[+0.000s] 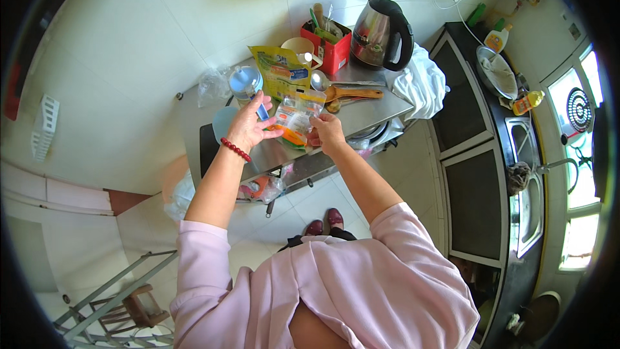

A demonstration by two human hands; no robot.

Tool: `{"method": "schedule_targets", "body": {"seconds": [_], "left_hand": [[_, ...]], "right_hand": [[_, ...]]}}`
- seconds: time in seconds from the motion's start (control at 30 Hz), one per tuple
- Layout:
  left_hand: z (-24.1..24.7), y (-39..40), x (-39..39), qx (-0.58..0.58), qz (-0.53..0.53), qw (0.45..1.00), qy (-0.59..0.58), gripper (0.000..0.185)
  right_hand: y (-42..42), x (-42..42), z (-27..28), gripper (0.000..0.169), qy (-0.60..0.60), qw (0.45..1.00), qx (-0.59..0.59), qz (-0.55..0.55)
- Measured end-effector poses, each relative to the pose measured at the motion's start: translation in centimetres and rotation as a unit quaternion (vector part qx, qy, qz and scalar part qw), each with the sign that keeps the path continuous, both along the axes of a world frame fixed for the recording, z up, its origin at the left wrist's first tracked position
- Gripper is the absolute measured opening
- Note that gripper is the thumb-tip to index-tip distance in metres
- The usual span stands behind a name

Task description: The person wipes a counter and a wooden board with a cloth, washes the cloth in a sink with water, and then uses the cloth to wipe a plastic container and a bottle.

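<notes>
My right hand (328,134) pinches the right edge of a clear plastic packet (296,115) with orange and green printing. The packet is held up over a steel-topped table. At the packet's left side, my left hand (249,125) has its fingers spread and nothing in its grip; whether a fingertip touches the packet, I cannot tell. A red bead bracelet (236,150) circles that wrist. Just beyond the left hand stands a jar with a light-blue lid (245,80), and a blue handle (262,111) shows beside the thumb. Behind the packet rises a yellow-green printed pouch (281,71).
On the steel table (361,116) lie a wooden spatula (356,93) and a metal ladle (320,81). Farther back are a cream mug (296,44), a red box of utensils (334,51) and an electric kettle (380,34). White cloth (422,85) covers the right corner. A sink (530,213) is at right.
</notes>
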State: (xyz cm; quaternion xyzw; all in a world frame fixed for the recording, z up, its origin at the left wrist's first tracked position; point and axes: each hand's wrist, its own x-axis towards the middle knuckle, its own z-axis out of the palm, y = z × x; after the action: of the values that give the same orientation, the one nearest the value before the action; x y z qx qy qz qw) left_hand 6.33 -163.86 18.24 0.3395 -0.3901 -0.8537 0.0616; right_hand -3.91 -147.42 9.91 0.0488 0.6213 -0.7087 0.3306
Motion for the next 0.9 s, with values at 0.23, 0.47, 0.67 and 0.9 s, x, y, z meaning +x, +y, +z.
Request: {"method": "schedule_targets", "body": {"seconds": [0.23, 0.47, 0.67, 0.9], "left_hand": [[1.2, 0.8, -0.1, -0.032, 0.064, 0.997, -0.041, 0.045], [0.8, 0.5, 0.0, -0.086, 0.111, 0.987, -0.081, 0.055], [1.0, 1.9, 1.5, -0.098, 0.116, 0.986, -0.069, 0.057], [3.5, 5.2, 3.7, -0.118, 0.128, 0.985, -0.017, 0.054]], "right_hand": [[-0.4, -1.4, 0.2, 0.016, -0.014, 0.996, 0.017, 0.085], [-0.8, -1.6, 0.4, 0.018, -0.015, 0.998, -0.006, 0.065], [0.4, 0.8, 1.2, 0.014, -0.041, 0.982, -0.182, 0.018], [3.0, -0.8, 0.2, 0.019, -0.040, 0.952, -0.301, -0.038]]}}
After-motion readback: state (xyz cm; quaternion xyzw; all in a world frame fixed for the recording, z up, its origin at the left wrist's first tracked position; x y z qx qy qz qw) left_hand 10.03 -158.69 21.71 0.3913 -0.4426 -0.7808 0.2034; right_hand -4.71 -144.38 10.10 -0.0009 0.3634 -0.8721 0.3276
